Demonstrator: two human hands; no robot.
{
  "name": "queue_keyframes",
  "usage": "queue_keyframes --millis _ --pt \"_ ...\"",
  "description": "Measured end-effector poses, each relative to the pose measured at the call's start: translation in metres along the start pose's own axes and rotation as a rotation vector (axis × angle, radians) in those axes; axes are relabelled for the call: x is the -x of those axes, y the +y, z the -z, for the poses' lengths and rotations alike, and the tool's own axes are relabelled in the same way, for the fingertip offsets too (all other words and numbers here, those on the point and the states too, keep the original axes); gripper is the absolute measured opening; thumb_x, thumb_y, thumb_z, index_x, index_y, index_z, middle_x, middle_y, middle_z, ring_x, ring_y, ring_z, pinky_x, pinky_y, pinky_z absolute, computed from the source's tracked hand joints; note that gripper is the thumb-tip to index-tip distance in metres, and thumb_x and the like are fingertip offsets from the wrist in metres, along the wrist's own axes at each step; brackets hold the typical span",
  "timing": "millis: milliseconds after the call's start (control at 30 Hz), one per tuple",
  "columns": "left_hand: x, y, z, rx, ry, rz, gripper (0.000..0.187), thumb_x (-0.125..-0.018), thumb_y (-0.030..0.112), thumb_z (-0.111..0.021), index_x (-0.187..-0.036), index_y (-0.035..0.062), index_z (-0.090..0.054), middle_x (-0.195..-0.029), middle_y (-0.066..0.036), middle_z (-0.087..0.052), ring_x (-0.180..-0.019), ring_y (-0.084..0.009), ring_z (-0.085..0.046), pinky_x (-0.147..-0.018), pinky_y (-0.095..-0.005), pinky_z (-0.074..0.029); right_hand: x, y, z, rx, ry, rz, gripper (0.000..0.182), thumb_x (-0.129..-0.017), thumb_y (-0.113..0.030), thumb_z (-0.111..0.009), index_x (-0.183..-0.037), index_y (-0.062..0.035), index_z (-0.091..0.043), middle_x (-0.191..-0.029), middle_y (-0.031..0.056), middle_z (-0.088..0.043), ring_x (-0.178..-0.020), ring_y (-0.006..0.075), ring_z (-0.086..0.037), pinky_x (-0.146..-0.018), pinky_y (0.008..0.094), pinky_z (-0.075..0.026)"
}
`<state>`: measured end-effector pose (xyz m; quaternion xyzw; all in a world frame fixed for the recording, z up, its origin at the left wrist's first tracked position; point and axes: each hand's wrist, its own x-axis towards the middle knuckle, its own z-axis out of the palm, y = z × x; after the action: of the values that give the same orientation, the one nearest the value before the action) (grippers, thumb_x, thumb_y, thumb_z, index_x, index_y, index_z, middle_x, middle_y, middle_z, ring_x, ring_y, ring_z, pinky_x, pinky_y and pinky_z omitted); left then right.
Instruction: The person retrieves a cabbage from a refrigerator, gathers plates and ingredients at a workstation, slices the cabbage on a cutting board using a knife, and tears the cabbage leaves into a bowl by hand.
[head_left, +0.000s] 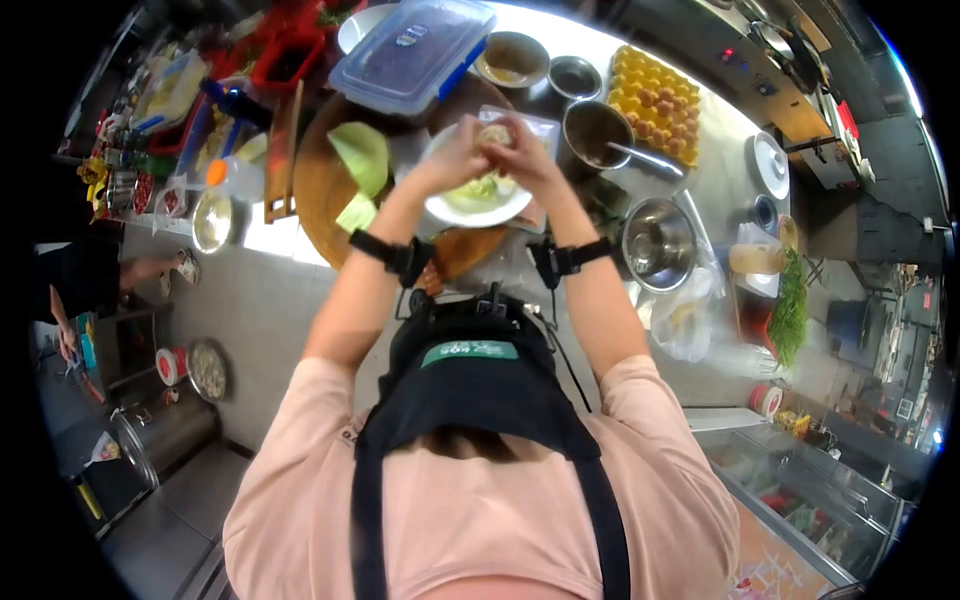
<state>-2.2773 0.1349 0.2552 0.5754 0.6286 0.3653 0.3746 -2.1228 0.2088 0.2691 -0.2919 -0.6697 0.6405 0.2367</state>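
Above a white bowl (480, 212) my left hand (452, 160) and my right hand (527, 160) meet, fingers closed around a small pale, roundish item (493, 136). Its exact kind is too blurred to tell. Light green shredded pieces (475, 192) lie in the bowl below my hands. The bowl stands at the right part of a round wooden board (318, 190). A pale green cabbage piece (360, 158) rests on the board left of my hands, with a smaller green piece (356, 213) below it.
A lidded plastic box (412, 52) stands beyond my hands. To the right are a metal pot (597, 135), an egg tray (655, 105) with several eggs, and a steel bowl (658, 244). A bottle with an orange cap (235, 178) stands left. Another person's arm (150, 270) shows far left.
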Motion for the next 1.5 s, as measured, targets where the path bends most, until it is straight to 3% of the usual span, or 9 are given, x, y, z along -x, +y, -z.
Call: queue_keyframes --millis 33,267,367,533,900,933,1133,1300,1500 --pt "-0.002 -0.004 0.001 0.089 0.015 0.002 0.048 -0.084 0.007 -0.066 -0.123 0.0022 -0.038 -0.099 -0.008 -0.055 -0.086 -0.0104 -0.054 -0.071 -0.0255 -0.048 0.0 -0.005 0.002 -0.272 -0.066 -0.004 0.039 -0.086 -0.013 -0.07 -0.115 0.0001 -0.049 -0.091 0.0085 -0.061 -0.075 0.0113 -0.06 -0.06 0.0249 -0.052" --pt "0.002 0.052 0.019 0.577 0.02 0.067 0.029 -0.084 0.014 -0.057 -0.109 0.0055 -0.047 -0.08 0.0 -0.052 -0.066 -0.0043 -0.047 -0.054 -0.0199 -0.037 -0.014 -0.022 -0.009 -0.029 0.34 0.216 0.028 -0.078 -0.014 -0.071 -0.096 -0.001 -0.056 -0.082 0.0076 -0.063 -0.071 0.0132 -0.06 -0.061 0.0263 -0.05" --pt "0.004 0.044 -0.002 0.677 0.181 0.068 0.022 -0.085 0.011 -0.055 -0.105 0.0055 -0.05 -0.076 0.0 -0.052 -0.066 -0.0041 -0.048 -0.054 -0.0198 -0.037 -0.015 -0.011 -0.023 0.104 0.586 0.246 0.028 -0.074 -0.014 -0.072 -0.094 -0.0009 -0.056 -0.08 0.0088 -0.063 -0.072 0.0141 -0.06 -0.065 0.0287 -0.05" --pt "0.018 0.021 -0.03 -0.086 0.523 -0.158 0.024 -0.079 0.005 -0.06 -0.096 0.0018 -0.043 -0.086 -0.019 -0.051 -0.082 -0.0365 -0.052 -0.076 -0.0428 -0.044 -0.018 0.038 -0.043 -0.217 0.655 -0.067 0.026 -0.07 -0.009 -0.072 -0.089 0.0012 -0.058 -0.077 0.0114 -0.065 -0.07 0.0181 -0.063 -0.065 0.0315 -0.052" --pt "0.024 0.03 -0.013 -0.105 0.447 -0.417 0.02 -0.082 0.002 -0.061 -0.101 0.0023 -0.053 -0.086 -0.008 -0.055 -0.078 -0.0194 -0.057 -0.073 -0.0317 -0.048 -0.013 0.003 -0.062 -0.466 0.857 0.06 0.019 -0.074 0.003 -0.063 -0.089 -0.0028 -0.053 -0.074 0.011 -0.058 -0.057 0.0208 -0.06 -0.047 0.0341 -0.049" --pt "0.02 0.03 -0.011 0.022 0.44 -0.352 0.023 -0.085 0.007 -0.061 -0.105 0.0034 -0.051 -0.088 -0.007 -0.055 -0.077 -0.0193 -0.056 -0.071 -0.0311 -0.048 -0.001 -0.016 -0.06 -0.334 0.916 0.17 0.023 -0.068 0.0 -0.065 -0.087 -0.0027 -0.052 -0.075 0.0104 -0.056 -0.07 0.021 -0.056 -0.065 0.0331 -0.047" --pt "0.019 0.046 -0.015 0.757 0.3 0.117 0.042 -0.098 0.034 -0.051 -0.13 0.0091 -0.041 -0.117 -0.008 -0.055 -0.106 -0.0173 -0.055 -0.086 -0.0278 -0.045 0.017 -0.052 -0.033 -0.18 0.809 0.649 0.017 -0.073 -0.003 -0.057 -0.09 -0.0016 -0.057 -0.074 0.0082 -0.056 -0.071 0.0164 -0.056 -0.065 0.0299 -0.047" --pt "0.01 0.063 -0.033 -0.076 0.538 -0.158 0.021 -0.1 0.02 -0.046 -0.115 0.0062 -0.05 -0.109 -0.014 -0.058 -0.099 -0.0271 -0.058 -0.086 -0.0364 -0.046 0.012 -0.052 -0.004 -0.716 0.388 -0.052 0.01 -0.081 -0.003 -0.056 -0.088 -0.0023 -0.063 -0.078 0.0045 -0.059 -0.075 0.0155 -0.056 -0.063 0.0278 -0.048" --pt "0.021 0.138 -0.059 -0.451 0.707 -0.641 0.017 -0.1 0.016 -0.048 -0.108 0.0014 -0.052 -0.099 -0.016 -0.06 -0.087 -0.0273 -0.06 -0.074 -0.0386 -0.049 -0.002 -0.015 0.039 -1.098 0.507 -0.028 0.011 -0.087 -0.007 -0.054 -0.079 -0.0082 -0.061 -0.073 0.0033 -0.055 -0.059 0.0143 -0.048 -0.044 0.0309 -0.036"
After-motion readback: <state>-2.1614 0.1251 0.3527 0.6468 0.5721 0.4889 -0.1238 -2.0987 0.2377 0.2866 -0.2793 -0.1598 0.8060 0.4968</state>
